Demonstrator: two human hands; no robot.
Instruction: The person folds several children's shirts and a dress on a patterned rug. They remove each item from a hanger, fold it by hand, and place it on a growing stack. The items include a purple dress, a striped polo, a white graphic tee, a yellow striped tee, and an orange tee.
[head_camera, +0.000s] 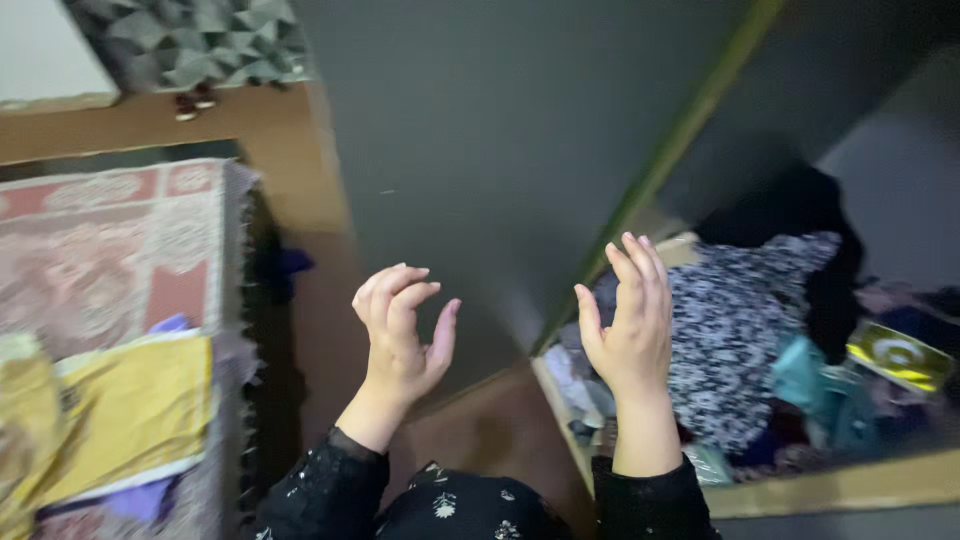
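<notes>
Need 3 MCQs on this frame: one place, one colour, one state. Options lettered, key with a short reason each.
1. Where does the patterned blue-white cloth lie?
A. on the bed at the left
B. inside the open cupboard at the right
C. in the left hand

2. What colour is the cloth on the bed's near end?
A. yellow
B. green
C. white

3. What state are the hands in?
A. both grip the door
B. one holds a cloth
C. both empty, fingers loosely curled

Key:
1 B: the cloth sits among piled clothes behind the grey door, right of the right hand.
2 A: the fold on the patterned bed cover is yellow.
3 C: the left hand and the right hand are raised with nothing in them and touch nothing.
</notes>
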